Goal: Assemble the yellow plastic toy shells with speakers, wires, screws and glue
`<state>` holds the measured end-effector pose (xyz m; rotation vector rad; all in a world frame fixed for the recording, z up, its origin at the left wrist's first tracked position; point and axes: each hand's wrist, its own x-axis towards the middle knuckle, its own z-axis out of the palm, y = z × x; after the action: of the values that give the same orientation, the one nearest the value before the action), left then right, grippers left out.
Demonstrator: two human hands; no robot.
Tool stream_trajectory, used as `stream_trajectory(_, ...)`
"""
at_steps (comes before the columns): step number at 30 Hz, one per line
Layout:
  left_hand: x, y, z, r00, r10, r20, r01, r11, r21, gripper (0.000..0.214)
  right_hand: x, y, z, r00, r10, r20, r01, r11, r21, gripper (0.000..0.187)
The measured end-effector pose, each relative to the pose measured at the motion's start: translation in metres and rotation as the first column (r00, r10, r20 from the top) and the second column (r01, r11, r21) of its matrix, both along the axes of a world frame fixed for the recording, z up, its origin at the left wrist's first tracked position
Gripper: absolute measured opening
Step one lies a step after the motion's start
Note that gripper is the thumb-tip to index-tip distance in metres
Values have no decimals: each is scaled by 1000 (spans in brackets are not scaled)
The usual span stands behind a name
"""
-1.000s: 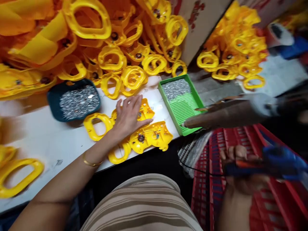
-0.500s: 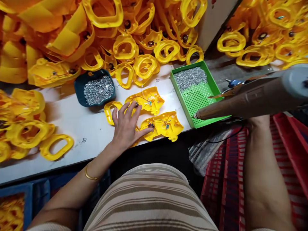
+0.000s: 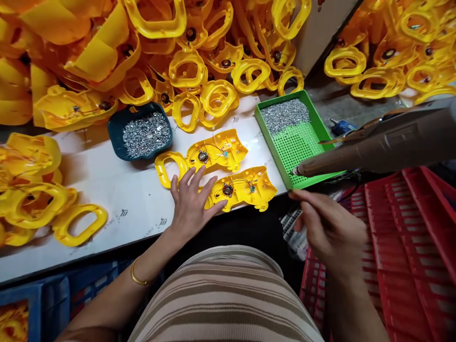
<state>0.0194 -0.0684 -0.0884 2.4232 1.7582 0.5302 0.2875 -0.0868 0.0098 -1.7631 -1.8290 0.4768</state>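
Observation:
Two yellow plastic shells with small speakers and wires lie open side up on the white table, the farther shell [image 3: 221,152] behind the nearer shell [image 3: 249,187]. My left hand [image 3: 192,202] lies flat and open, fingers spread, on the left end of the nearer shell. My right hand [image 3: 327,228] hovers off the table's front edge with fingers stretched out and nothing visible in them. Its fingertips are just below the tip of a brown-grey powered screwdriver [image 3: 384,142], which hangs in from the right.
A green mesh tray [image 3: 302,147] and a teal dish [image 3: 116,128] both hold small silver screws. Yellow handle parts are heaped at the back [image 3: 185,52], right [image 3: 392,52] and left [image 3: 35,199]. A red crate [image 3: 409,228] is at my right, a blue crate [image 3: 35,304] below left.
My right hand, which held a blue tool over the red crate a second ago, has come up empty to the screwdriver's tip. My left hand slid slightly onto the nearer shell.

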Motion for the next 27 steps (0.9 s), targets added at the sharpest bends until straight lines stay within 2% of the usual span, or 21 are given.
stream_trajectory(3, -4, -5, 3, 1000, 29, -1, -30, 1000, -10, 44, -22, 25, -10, 991, 87, 102, -90, 996, 23, 39)
stream_trajectory(6, -9, -9, 3, 999, 50, -12, -50, 999, -2, 40, -21, 54, -27, 949, 254, 185, -245, 967, -73, 44)
stream_trajectory(9, -10, -12, 0, 997, 73, -7, -73, 997, 8, 42, -19, 67, -38, 923, 347, 169, -321, 933, -166, 42)
stream_trajectory(11, -10, -12, 0, 997, 82, 11, -82, 997, 11, 44, -18, 68, -40, 931, 332, 150, -300, 933, -202, 36)
stream_trajectory(14, -10, -11, 3, 996, 88, 27, -88, 996, 5, 44, -17, 63, -37, 961, 240, 140, -209, 956, -207, 24)
stream_trajectory(18, -14, -11, 5, 997, 68, 23, -68, 998, 4, 41, -14, 46, -31, 985, 150, 79, -141, 983, -117, 16)
stream_trajectory(21, -13, -11, 4, 995, 68, 76, -71, 997, 33, 50, -14, 32, -33, 992, 101, -73, -105, 993, -54, 11)
stream_trajectory(24, 1, -7, 3, 985, 37, 170, -48, 997, 60, 44, -17, 22, -38, 978, 89, -191, -93, 996, -16, 9)
stream_trajectory(27, 28, 2, 7, 972, -64, 227, 58, 998, 33, 34, -21, 18, -41, 962, 74, -264, -68, 997, 31, 7)
